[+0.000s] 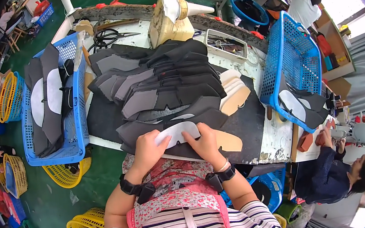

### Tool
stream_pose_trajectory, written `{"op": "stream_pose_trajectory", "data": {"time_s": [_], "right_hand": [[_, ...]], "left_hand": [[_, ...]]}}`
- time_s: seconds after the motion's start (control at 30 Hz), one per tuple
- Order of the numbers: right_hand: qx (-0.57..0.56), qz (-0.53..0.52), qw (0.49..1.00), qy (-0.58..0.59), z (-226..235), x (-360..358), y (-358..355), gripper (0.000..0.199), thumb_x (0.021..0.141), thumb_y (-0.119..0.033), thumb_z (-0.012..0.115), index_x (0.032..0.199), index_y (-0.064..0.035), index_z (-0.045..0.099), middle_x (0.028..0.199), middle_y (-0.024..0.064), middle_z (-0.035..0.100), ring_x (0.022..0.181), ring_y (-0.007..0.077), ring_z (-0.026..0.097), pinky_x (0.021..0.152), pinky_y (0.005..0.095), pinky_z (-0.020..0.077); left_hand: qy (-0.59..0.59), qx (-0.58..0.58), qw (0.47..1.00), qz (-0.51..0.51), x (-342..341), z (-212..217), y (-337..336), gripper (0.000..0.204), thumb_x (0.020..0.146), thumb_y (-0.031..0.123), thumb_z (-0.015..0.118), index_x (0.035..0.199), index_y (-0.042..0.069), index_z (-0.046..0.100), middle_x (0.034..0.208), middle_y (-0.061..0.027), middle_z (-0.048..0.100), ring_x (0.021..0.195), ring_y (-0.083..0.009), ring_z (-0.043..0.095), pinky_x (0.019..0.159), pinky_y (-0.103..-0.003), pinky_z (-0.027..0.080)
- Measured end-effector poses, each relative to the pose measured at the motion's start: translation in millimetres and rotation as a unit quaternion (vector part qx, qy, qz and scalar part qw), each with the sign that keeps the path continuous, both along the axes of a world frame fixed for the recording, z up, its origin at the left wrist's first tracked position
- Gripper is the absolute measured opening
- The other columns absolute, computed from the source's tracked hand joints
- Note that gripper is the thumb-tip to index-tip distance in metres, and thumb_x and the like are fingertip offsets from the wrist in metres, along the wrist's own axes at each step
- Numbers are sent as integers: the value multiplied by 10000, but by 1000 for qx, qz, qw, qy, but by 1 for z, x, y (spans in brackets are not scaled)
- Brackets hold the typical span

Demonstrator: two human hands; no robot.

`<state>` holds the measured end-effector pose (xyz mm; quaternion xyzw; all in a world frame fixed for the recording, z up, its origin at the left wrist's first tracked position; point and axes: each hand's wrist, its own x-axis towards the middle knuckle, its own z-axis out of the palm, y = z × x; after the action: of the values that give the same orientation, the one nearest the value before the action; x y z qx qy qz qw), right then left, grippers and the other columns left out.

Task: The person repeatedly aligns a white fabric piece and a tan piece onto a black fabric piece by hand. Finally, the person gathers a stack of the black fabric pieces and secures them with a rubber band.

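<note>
Both hands press a white curved lining piece [176, 132] onto a dark grey fabric shoe-upper panel [166, 129] at the near edge of the black work mat [250, 119].

The panel's lower edge is hidden under the hands; the white piece's long axis runs left to right. Left hand [147, 150] and right hand [205, 144] lie flat, fingers spread on it — gripping nothing. Behind, a fanned stack of grey and black panels [160, 80]. The left blue plastic basket [80, 125] holds dark panels with white linings — so does the right blue plastic basket [290, 52].
</note>
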<state>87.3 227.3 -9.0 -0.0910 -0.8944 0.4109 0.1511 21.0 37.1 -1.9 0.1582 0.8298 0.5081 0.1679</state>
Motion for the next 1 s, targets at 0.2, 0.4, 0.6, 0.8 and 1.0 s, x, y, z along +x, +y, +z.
{"op": "stream_pose_trajectory", "data": {"time_s": [0.2,0.4,0.6,0.8,1.0], "right_hand": [[42,-5,998,49,-3,-2,-3,333,713,-100,777,655,-1,464,619,157,484,567,335,494,513,398,395],[97,8,991,88,-9,-5,-6,346,725,-158,782,661,-9,476,630,144,493,582,330,504,514,409,402],[274,-64,959,40,-2,0,14,351,758,-235,757,670,-36,482,647,134,514,609,336,520,533,439,419],[247,-167,954,16,-2,21,19,295,784,-219,736,692,-51,512,665,139,548,624,344,554,544,438,433],[76,-22,997,-3,3,55,-5,228,782,-191,748,820,-22,599,684,138,595,586,304,597,540,381,475]], "left_hand": [[84,-46,995,2,-7,3,4,294,791,208,727,719,-40,587,681,-261,568,628,-407,600,522,-399,449],[123,-112,986,4,-6,-3,8,304,770,236,748,750,-30,603,704,-228,605,648,-407,611,555,-423,476],[243,-308,919,-16,-27,11,7,462,694,355,800,892,-7,591,797,-159,630,715,-402,628,637,-452,515],[356,-179,900,-174,-52,10,24,659,583,454,837,963,-8,562,796,-143,602,816,-360,627,742,-424,507],[142,-290,921,-218,-36,6,22,791,477,413,891,1032,-42,559,827,-218,635,872,-387,619,779,-445,488]]}}
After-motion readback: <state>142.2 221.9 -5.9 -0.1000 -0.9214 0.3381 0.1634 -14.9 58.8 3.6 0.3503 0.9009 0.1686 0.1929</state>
